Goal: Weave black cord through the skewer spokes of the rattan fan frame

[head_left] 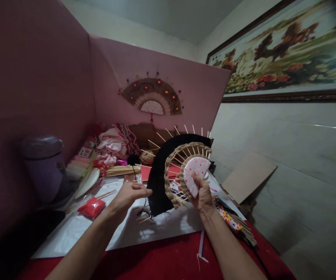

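Note:
A half-finished fan [159, 175] of thin wooden sticks is held up in front of me. Its wide outer band is black, with bare stick ends poking out past it. Further in runs a braided straw band, and at the centre sits a half-round piece of pink-white cloth [195, 173] with small red marks. My right hand [202, 193] is closed around this centre piece, thumb on its front. At the fan's left side, my left hand [133, 193] has its fingertips together against the black band's edge; part of this grip is hidden.
A finished fan [153, 95] hangs on the pink board behind. Pink cloth [114, 142], a bundle of sticks [118, 171] and a twine ball [147, 156] lie at the back. A red packet [91, 208] rests on white paper [65, 233], left; a purple container [44, 171] stands beyond.

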Motion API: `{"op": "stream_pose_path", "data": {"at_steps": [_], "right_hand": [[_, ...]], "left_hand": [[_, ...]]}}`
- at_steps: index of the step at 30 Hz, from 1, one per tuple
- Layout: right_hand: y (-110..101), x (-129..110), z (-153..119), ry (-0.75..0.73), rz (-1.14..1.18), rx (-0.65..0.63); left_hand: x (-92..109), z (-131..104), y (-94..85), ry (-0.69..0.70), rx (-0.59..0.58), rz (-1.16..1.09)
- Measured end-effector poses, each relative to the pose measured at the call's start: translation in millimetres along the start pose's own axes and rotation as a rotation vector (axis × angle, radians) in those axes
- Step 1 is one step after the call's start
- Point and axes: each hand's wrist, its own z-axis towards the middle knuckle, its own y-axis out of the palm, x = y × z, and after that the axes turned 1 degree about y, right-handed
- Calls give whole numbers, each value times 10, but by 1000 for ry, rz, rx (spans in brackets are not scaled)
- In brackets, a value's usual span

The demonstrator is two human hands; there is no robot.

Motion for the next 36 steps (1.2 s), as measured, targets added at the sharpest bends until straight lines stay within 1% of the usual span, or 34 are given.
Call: {"op": "stream_pose_path", "data": {"at_steps": [6, 11, 15, 20, 25, 29, 33, 36], "right_hand": [[-3, 6, 6, 11, 10, -29], [-4, 15, 21, 19, 17, -23], [0, 18, 36, 21, 9, -3], [-2, 16, 37, 52, 17, -41], [-19, 30, 20, 62, 3, -69], [-29, 36, 19, 47, -12, -34], [-1, 19, 4, 35, -38, -16], [17, 17, -15, 36, -58, -11]], "left_hand": [[13, -13, 10, 6, 14, -15], [-3, -7, 4, 5, 14, -9], [-45, 20, 3, 2, -13, -4], [-79, 34, 18, -40, -41, -48], [-35, -28, 40, -79, -60, -90], [32, -76, 31, -104, -98, -84], [94, -92, -37, -30, -128, -177], [88, -76, -91, 17, -118, -130]]}}
